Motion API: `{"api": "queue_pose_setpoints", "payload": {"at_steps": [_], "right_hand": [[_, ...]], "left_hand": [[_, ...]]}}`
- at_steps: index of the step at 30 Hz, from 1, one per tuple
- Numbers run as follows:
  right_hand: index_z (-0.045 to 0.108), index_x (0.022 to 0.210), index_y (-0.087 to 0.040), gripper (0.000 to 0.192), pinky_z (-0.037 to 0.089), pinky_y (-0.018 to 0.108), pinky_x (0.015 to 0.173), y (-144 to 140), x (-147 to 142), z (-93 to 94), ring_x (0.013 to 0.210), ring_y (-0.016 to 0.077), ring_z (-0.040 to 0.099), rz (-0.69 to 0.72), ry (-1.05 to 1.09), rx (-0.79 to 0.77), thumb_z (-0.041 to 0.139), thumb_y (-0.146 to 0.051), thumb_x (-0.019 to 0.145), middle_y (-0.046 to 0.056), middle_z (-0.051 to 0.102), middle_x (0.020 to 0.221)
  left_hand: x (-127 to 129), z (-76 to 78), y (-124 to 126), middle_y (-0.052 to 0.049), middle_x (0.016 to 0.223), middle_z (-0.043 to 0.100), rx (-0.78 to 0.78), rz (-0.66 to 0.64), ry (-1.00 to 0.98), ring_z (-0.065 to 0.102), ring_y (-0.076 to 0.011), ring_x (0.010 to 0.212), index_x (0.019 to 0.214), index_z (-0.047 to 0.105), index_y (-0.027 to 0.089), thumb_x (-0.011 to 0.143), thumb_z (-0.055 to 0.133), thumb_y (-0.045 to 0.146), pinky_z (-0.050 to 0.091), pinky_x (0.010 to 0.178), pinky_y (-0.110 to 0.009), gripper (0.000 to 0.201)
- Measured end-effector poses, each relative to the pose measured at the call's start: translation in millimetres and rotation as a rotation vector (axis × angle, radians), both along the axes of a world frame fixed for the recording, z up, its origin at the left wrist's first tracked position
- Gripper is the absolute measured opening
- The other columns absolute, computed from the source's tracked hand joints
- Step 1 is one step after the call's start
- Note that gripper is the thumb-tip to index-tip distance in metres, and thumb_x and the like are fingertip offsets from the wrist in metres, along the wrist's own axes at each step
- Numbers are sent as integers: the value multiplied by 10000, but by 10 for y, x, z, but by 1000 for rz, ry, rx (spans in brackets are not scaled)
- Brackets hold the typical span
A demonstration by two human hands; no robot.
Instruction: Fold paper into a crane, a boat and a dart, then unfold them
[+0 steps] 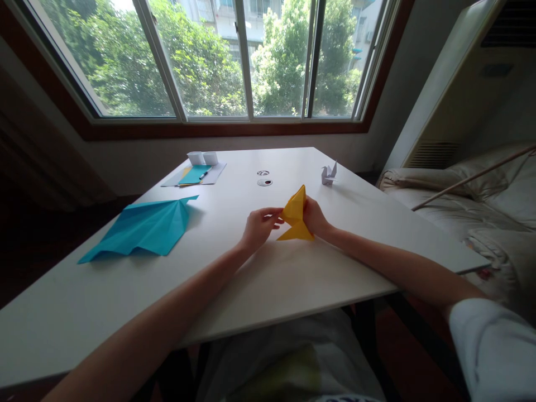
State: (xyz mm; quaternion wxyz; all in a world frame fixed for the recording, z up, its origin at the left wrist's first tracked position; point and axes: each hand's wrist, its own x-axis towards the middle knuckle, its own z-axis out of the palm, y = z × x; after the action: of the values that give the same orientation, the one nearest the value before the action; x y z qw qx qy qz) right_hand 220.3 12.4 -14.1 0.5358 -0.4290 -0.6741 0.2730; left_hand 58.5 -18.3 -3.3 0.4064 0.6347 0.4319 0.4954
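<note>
A yellow folded paper fish [295, 215] is held upright just above the white table, its forked tail end pointing down. My right hand [315, 216] grips it from the right, with some fingers hidden behind the paper. From the left, my left hand [260, 226] pinches the paper's left edge between thumb and index finger, the other fingers loosely curled. Left of my hands lies a large creased sheet of blue paper [144, 228], partly raised off the table.
A white paper crane [329, 174] stands at the back right of the white table [234, 290]. Back left are blue paper [195, 174], a pen [205, 174] and white paper boxes [203, 158]. Two small round pieces [264, 182] lie mid-table. A padded sofa [452, 184] is at right.
</note>
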Motion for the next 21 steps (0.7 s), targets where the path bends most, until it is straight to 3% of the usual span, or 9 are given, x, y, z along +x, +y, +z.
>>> {"api": "queue_pose_setpoints", "payload": {"at_steps": [3,5,8,11,15,18,21], "right_hand": [[503,717,-186,155,422,258,522,-18,33,51,619,149,531,-86,-48,10,577,-292,632,-1,599,704],[510,739,-185,154,420,257,522,-26,53,86,633,156,544,-126,-49,-2,564,-292,642,8,615,730],[510,761,-184,140,423,256,526,-32,71,112,647,161,557,-161,-51,-15,535,-279,661,13,619,746],[511,784,-184,130,428,259,539,-44,74,111,650,157,553,-158,-54,-7,513,-238,667,9,606,751],[490,770,-181,102,427,254,526,-82,52,118,629,142,534,-123,-21,-7,491,-201,670,-2,571,722],[479,770,-182,85,431,251,529,-121,20,128,623,132,531,-58,17,-21,473,-187,686,-11,559,720],[485,778,-182,70,437,250,546,-153,-13,121,639,128,531,15,18,-12,475,-189,709,-13,559,729]], "left_hand": [[-22,63,-31,-72,961,616,222,176,175,610,-122,708,989,639,160,793,516,248,514,598,-250,248],[-44,132,-97,-58,937,584,418,290,311,572,-108,688,973,641,176,829,483,262,486,599,-234,231],[-67,221,-228,-36,843,570,613,319,463,544,-107,662,955,630,183,861,445,274,445,586,-220,227],[-60,237,-313,-33,818,584,738,220,606,552,-124,709,954,620,202,861,444,270,430,619,-223,210],[-5,179,-303,15,687,578,602,93,638,527,-104,560,1105,523,200,854,447,270,422,567,-218,272],[35,144,-271,34,689,593,441,108,571,539,-101,501,1217,399,203,820,506,348,432,535,-219,436],[53,132,-256,14,758,623,372,146,524,566,-109,509,1221,374,215,778,556,405,455,534,-228,515]]}}
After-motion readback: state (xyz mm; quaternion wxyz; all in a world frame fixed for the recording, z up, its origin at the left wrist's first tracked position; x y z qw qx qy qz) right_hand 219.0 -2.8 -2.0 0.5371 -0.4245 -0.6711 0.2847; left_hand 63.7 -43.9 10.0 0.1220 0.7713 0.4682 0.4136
